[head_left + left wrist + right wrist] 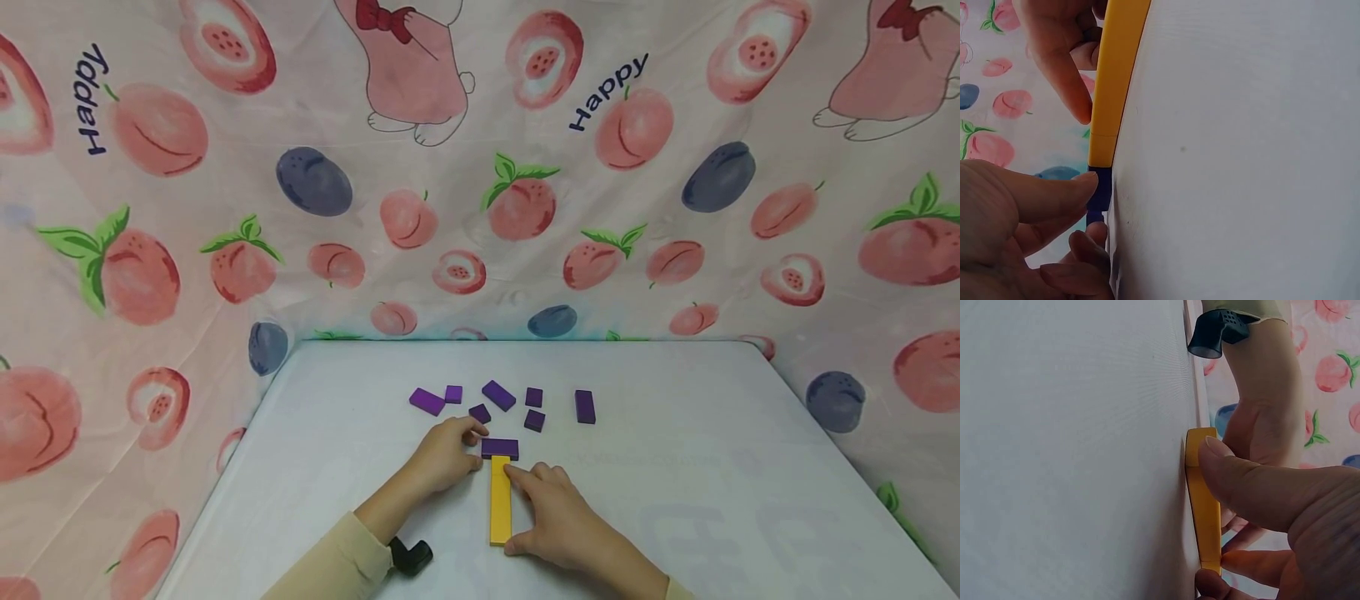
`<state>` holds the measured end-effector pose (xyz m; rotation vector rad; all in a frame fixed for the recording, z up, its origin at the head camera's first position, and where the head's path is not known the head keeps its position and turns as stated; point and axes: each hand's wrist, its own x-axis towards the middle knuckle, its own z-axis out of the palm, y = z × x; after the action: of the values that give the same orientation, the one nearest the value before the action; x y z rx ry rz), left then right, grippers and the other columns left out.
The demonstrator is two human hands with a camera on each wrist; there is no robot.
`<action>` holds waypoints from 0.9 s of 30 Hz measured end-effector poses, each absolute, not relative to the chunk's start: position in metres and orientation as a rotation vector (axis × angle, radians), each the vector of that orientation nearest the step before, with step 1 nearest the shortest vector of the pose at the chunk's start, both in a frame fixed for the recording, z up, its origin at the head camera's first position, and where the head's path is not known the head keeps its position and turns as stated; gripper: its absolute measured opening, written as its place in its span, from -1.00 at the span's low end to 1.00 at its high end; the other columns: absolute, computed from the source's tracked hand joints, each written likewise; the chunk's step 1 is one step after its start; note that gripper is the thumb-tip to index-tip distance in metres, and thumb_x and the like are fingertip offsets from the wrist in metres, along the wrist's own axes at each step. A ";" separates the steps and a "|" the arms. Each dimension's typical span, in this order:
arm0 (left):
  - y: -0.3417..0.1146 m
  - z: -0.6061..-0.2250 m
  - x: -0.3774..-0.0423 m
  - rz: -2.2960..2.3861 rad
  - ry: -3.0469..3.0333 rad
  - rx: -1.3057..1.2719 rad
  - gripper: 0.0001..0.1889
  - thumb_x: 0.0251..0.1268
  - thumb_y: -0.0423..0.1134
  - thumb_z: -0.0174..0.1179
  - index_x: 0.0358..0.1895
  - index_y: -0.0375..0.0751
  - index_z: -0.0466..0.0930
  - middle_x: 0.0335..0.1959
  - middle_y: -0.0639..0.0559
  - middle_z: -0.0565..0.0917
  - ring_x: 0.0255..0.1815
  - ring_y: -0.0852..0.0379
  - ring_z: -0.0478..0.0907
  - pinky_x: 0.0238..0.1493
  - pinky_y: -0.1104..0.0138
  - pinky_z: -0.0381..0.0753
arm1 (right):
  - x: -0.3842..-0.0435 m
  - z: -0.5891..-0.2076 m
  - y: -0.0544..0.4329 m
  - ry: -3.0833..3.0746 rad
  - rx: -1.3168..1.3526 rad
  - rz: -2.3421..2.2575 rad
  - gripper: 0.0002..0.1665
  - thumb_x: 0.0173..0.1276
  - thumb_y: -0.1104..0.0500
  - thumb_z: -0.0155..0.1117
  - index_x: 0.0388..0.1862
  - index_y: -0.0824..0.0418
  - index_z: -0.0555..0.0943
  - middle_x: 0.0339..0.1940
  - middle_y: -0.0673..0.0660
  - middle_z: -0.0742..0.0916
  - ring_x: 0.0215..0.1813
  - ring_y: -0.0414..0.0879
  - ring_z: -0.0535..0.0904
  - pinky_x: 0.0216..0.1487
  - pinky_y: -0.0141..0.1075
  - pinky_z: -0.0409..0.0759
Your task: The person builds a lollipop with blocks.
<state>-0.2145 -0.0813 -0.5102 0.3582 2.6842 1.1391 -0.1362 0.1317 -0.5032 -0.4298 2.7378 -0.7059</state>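
Note:
A strip of yellow blocks (501, 504) lies lengthwise on the white table, with fine seams across it in the wrist views. Across its far end sits a purple rectangular block (500, 448), making a T shape. My left hand (441, 457) pinches this block's left end, its thumb on the near side in the left wrist view. My right hand (558, 518) holds the yellow strip (1205, 506), thumb at the near end and index finger along the right side near the far end. Some of its other fingers are hidden.
Several loose purple blocks lie beyond the hands, among them a rectangular one (585, 407) at the right and a small square one (453, 394). A black wrist camera (412, 557) hangs under the left sleeve. Fruit-patterned cloth (465, 192) surrounds the table (675, 450).

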 end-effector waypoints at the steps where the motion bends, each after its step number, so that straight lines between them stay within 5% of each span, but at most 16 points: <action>1: -0.082 -0.510 -0.214 1.132 2.690 0.363 -0.60 0.27 -0.31 0.52 0.16 -0.03 0.73 -0.02 0.00 0.73 0.04 -0.01 0.63 0.26 -0.07 0.67 | -0.136 -0.504 0.132 2.741 -0.434 -0.707 0.25 -0.09 -0.25 0.83 0.58 0.05 0.50 -0.10 -0.08 0.57 -0.05 -0.10 0.33 -0.14 -0.32 0.39; 19: -0.086 -0.510 -0.193 1.036 2.729 0.441 -0.41 0.13 0.00 0.62 0.30 0.14 0.75 0.15 -0.03 0.66 0.20 -0.06 0.64 0.28 -0.11 0.68 | -0.137 -0.506 0.133 2.741 -0.456 -0.727 0.23 -0.09 -0.25 0.82 0.56 0.06 0.50 -0.15 -0.10 0.53 -0.07 -0.10 0.32 -0.16 -0.32 0.36; 27: -0.086 -0.510 -0.190 0.991 2.725 0.497 -0.31 0.05 0.07 0.67 0.34 0.17 0.73 0.16 0.00 0.64 0.12 0.02 0.63 0.20 -0.02 0.71 | -0.137 -0.508 0.135 2.750 -0.470 -0.735 0.23 -0.09 -0.25 0.82 0.55 0.07 0.50 -0.16 -0.10 0.52 -0.07 -0.10 0.32 -0.14 -0.31 0.36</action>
<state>-0.1900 -0.0863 -0.5104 0.4969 2.7246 0.9915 -0.1373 0.1347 -0.5077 -0.4697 2.7496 -0.7352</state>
